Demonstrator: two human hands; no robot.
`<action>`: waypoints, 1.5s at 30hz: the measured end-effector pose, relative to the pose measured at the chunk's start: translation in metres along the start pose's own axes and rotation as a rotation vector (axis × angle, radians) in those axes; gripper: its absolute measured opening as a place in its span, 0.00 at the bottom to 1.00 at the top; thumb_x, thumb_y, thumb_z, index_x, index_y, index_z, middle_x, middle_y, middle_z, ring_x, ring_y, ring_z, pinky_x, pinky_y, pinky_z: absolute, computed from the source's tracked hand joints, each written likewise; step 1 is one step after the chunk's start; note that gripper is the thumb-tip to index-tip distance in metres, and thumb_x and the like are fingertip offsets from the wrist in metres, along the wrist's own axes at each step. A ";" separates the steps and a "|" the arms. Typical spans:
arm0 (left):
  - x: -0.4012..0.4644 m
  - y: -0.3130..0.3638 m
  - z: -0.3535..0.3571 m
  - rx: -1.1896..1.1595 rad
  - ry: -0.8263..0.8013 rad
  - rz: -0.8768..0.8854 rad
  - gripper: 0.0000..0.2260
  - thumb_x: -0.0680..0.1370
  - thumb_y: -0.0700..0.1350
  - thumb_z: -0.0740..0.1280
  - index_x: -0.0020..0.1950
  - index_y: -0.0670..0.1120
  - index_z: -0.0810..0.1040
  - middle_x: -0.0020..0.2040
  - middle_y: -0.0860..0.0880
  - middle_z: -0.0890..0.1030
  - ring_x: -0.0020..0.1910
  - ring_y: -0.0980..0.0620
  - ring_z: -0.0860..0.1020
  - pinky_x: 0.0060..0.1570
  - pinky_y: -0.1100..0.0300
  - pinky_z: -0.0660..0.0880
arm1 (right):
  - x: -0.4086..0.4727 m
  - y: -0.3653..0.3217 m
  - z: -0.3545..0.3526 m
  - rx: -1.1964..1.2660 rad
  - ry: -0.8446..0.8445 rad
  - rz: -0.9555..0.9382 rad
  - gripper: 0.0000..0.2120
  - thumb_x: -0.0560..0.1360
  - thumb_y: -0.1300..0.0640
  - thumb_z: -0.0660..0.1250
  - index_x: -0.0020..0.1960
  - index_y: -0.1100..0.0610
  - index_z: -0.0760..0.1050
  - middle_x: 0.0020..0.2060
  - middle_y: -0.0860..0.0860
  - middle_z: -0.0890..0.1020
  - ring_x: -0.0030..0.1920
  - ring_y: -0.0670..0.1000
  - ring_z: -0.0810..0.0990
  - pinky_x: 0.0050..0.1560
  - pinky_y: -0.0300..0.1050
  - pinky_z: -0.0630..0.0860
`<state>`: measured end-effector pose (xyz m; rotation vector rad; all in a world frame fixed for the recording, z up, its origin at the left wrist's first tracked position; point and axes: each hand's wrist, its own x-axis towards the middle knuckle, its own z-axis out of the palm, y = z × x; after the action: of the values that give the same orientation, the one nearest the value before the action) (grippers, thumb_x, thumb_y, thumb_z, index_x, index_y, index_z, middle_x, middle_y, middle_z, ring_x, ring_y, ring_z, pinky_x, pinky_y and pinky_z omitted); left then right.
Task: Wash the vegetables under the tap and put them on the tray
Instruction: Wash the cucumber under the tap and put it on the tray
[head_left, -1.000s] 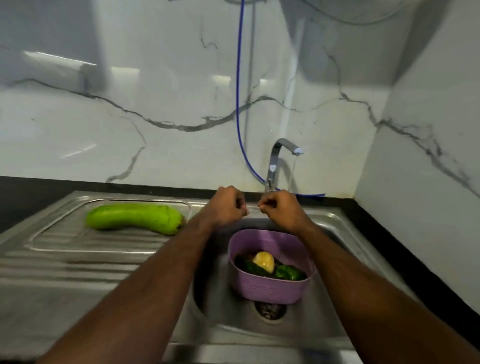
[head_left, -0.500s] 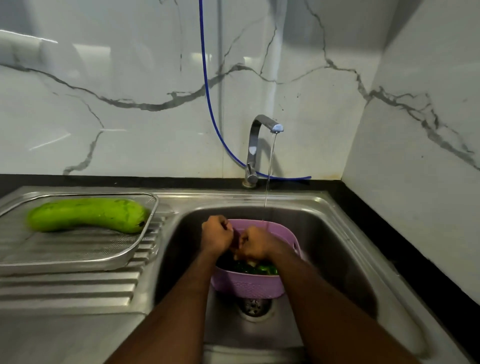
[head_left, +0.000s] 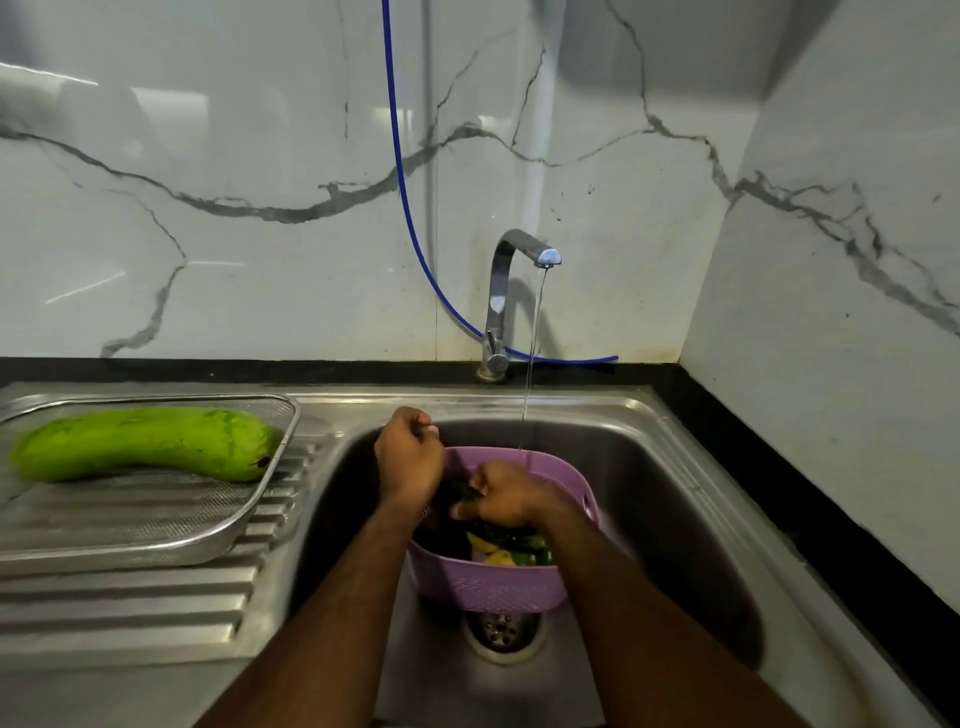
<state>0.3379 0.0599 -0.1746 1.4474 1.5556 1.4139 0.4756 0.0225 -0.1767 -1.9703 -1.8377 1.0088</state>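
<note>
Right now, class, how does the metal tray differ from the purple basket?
The metal tray is shallow, silvery mesh and sits on the draining board; the purple basket is deep plastic and stands in the sink. The tray holds one long green gourd; the basket holds several small vegetables, with the right hand reaching in. Both hold vegetables.

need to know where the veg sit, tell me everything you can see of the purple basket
The purple basket looks like woven-pattern plastic, rounded, with a slot handle in its right rim. It stands upright in the steel sink, above the drain. Green and yellow vegetables lie inside. The right hand reaches in, gripping a dark green one; the tap stream falls at its far rim.
</note>
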 end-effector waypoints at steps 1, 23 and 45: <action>0.000 0.002 -0.001 -0.013 0.030 0.005 0.04 0.77 0.37 0.66 0.50 0.44 0.78 0.48 0.45 0.81 0.49 0.45 0.78 0.54 0.55 0.74 | -0.003 0.003 -0.006 0.135 0.037 -0.011 0.13 0.76 0.48 0.74 0.57 0.51 0.76 0.53 0.50 0.83 0.52 0.50 0.82 0.55 0.49 0.78; -0.043 0.020 0.024 -0.620 -0.721 -0.336 0.14 0.77 0.31 0.67 0.63 0.35 0.77 0.45 0.39 0.83 0.35 0.48 0.82 0.37 0.56 0.80 | 0.000 0.000 -0.040 1.518 0.429 0.014 0.16 0.85 0.52 0.62 0.71 0.54 0.70 0.58 0.61 0.81 0.54 0.57 0.83 0.51 0.58 0.81; -0.050 0.034 0.024 -0.313 -0.644 -0.078 0.16 0.83 0.49 0.62 0.70 0.50 0.69 0.59 0.47 0.81 0.57 0.48 0.81 0.57 0.48 0.80 | 0.009 -0.009 -0.038 1.436 0.385 -0.064 0.17 0.83 0.49 0.65 0.66 0.59 0.76 0.55 0.58 0.83 0.48 0.54 0.83 0.40 0.47 0.83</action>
<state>0.3827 0.0147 -0.1615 1.4339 0.9288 0.9509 0.4928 0.0425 -0.1462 -1.0304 -0.5317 1.2369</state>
